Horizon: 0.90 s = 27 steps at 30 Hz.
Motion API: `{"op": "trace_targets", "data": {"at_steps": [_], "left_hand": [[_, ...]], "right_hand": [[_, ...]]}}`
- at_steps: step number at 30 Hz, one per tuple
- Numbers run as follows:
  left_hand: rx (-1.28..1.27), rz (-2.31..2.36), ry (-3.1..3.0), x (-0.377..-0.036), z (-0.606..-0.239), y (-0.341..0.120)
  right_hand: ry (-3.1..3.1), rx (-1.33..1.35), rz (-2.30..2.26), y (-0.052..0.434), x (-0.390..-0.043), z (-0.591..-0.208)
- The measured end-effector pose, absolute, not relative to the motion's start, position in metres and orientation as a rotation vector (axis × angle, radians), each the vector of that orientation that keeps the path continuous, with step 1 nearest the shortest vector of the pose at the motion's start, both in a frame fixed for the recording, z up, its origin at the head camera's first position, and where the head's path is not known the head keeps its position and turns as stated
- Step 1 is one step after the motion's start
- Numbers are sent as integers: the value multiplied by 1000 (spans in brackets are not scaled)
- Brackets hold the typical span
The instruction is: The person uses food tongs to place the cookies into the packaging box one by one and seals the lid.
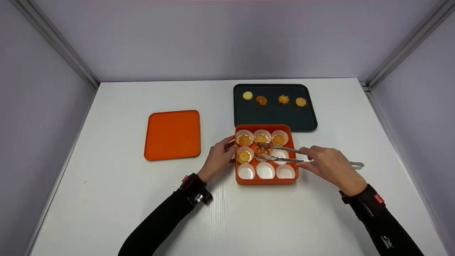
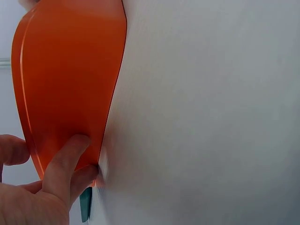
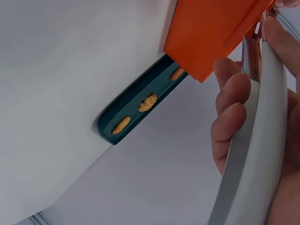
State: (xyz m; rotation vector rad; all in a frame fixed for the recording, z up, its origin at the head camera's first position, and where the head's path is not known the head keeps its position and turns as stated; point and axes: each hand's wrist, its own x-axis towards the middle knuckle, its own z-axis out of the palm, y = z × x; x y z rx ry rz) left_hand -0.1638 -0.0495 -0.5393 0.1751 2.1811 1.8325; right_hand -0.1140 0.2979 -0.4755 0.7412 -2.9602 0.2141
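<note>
With the left hand [image 1: 220, 156] pressing the orange box [image 1: 266, 180] steady, the right hand [image 1: 328, 164] squeezes metal tongs [image 1: 284, 154] around a crumbly-looking biscuit [image 1: 263, 150], best nipped gently by its edges.

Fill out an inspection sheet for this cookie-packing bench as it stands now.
Surface: white table, bare where visible.
Job's things: orange box holding nine white paper cups, five with cookies, four empty; metal tongs reaching over the middle cup; dark tray behind the box with four cookies in a row.
Clutter: orange lid lying flat to the left of the box, apart from it.
Grippers: left hand rests against the box's left wall; right hand grips the tongs.
Cables: nothing seen.
Surroundings: plain grey walls with metal corner rails; black sleeves and a wrist strap on each arm.
</note>
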Motion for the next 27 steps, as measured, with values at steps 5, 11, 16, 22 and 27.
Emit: {"op": "trace_targets", "data": {"at_steps": [5,11,16,22,27], "left_hand": [[161,1846,2150,-164,-539,-50],[171,1836,2167,-165,-539,-49],[174,1833,2186,-165,-538,-49],[176,1833,2196,-164,-538,-49],[175,1827,2202,-164,-539,-48]], "right_hand": [[-2973,739,233,297,-114,-476],[-2990,723,248,297,-115,-476],[-3018,698,253,297,-116,-475],[-2932,690,345,300,-118,-476],[-2758,674,425,303,-125,-479]]}}
